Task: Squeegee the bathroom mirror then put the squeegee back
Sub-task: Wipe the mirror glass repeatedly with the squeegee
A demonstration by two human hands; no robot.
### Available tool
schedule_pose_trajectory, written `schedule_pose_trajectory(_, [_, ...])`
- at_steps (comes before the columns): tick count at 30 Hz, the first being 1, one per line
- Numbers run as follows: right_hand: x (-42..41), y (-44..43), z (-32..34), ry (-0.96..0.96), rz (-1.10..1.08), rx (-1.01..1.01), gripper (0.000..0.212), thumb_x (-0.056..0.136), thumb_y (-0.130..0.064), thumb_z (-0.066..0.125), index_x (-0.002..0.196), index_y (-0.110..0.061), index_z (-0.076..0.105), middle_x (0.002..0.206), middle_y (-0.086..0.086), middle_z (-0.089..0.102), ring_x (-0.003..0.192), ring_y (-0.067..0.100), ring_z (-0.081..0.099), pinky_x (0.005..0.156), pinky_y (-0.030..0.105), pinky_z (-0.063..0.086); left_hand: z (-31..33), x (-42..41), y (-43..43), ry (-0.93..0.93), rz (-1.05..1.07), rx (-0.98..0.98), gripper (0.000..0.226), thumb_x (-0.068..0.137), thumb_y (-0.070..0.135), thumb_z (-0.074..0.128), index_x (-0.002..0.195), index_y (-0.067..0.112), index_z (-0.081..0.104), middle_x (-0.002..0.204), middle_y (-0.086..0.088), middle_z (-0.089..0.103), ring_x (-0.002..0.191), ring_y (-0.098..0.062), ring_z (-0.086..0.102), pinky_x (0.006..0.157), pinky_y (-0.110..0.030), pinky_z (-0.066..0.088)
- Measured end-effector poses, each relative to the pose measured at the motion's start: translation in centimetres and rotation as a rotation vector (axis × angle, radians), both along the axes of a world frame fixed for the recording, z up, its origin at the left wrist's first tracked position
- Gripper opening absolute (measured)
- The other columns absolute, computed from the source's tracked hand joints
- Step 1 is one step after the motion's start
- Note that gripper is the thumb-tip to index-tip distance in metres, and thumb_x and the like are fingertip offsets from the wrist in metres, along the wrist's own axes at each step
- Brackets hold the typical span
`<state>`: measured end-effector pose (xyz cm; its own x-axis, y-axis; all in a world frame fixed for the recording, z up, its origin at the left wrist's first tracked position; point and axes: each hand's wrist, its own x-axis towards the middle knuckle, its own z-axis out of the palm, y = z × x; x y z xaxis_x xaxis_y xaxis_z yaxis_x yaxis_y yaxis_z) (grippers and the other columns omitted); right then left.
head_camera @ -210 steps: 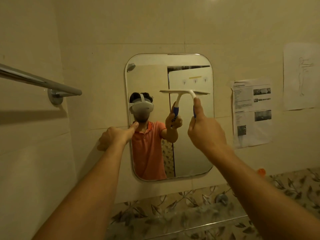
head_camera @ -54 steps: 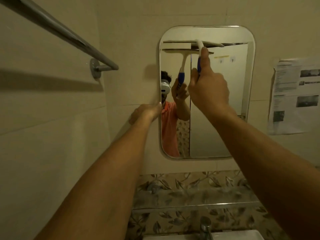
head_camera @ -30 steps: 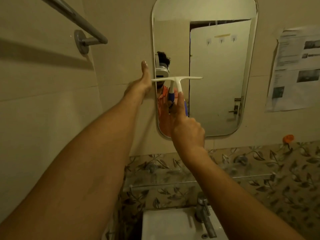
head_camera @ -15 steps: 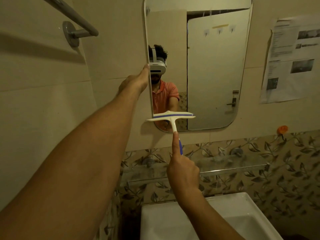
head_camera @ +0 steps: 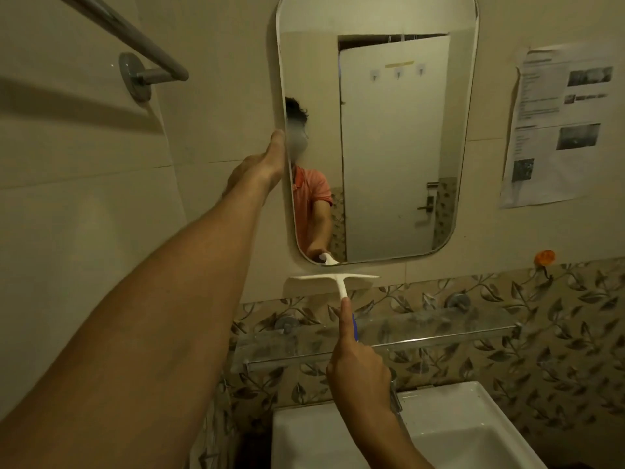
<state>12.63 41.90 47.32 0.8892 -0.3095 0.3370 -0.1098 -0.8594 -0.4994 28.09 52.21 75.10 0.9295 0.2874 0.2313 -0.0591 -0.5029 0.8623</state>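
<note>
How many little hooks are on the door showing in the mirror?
3, in a row high on the reflected door, below the yellow tape: left hook, middle hook, right hook. None looks hidden.

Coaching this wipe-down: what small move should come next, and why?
Probably raise the squeegee to the top of the mirror for another pass: its blade is below the glass. The right hand grips its handle; the left hand touches the mirror's left edge.

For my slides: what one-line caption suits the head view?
Right hand holds the squeegee just below the mirror; left hand rests on the mirror's left edge.
</note>
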Motion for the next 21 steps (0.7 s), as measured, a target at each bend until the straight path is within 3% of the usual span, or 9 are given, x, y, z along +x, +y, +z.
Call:
schedule_pose_trajectory(3, [-1.5,-1.0,0.5,-0.020,0.022,0.062,0.092,0.101,-0.020,0.039,0.147,-0.037,-0.039,0.075,-0.003,0.059,0.056,0.011,0.048,0.050,0.027,0.039,-0.2,-0.2,0.1,0.001,0.033,0.067,0.110,0.072,0.092,0.015,0.137,0.013,0.057,0.135,-0.018,0.057,0.118,-0.037,0.056,0.102,-0.050,0.045])
schedule_pose_trajectory(6, [-3.7,-2.0,0.6,-0.030,0.056,0.073,0.093,0.102,-0.028,0.039,0.141,-0.044,-0.043,0.075,-0.005,0.062,0.062,0.011,0.057,0.057,0.028,0.047,-0.4,-0.2,0.2,0.000,0.058,0.081,0.113,0.070,0.092,0.012,0.135,0.013,0.058,0.134,-0.018,0.058,0.118,-0.037,0.056,0.102,-0.050,0.045])
schedule_pose_trajectory(10, [-5.1,-3.6,0.4,0.000,0.029,0.067,0.085,0.101,-0.038,0.037,0.143,-0.051,-0.036,0.077,-0.004,0.060,0.070,0.014,0.062,0.066,0.028,0.052,-0.4,0.3,0.7,0.016,0.006,-0.003,0.121,0.062,0.095,0.011,0.140,0.014,0.055,0.143,-0.018,0.053,0.127,-0.038,0.052,0.107,-0.052,0.041])
schedule_pose_trajectory(14, [-5.7,-5.1,2.0,-0.054,0.057,0.122,0.083,0.103,-0.040,0.038,0.143,-0.057,-0.033,0.078,-0.004,0.065,0.067,0.011,0.062,0.065,0.024,0.054,-0.5,-0.4,0.8,-0.001,-0.010,-0.045,0.118,0.066,0.092,0.010,0.142,0.012,0.053,0.145,-0.019,0.050,0.129,-0.040,0.049,0.108,-0.052,0.040])
schedule_pose_trajectory(21, [-6.3,-7.4,6.5,-0.156,0.069,0.156,0.076,0.104,-0.038,0.042,0.154,-0.050,-0.014,0.073,-0.003,0.061,0.060,0.013,0.058,0.056,0.032,0.051,-1.3,-3.8,0.2,-0.020,0.143,0.114,0.098,0.084,0.081,0.011,0.119,0.007,0.064,0.110,-0.017,0.063,0.102,-0.035,0.059,0.096,-0.047,0.048])
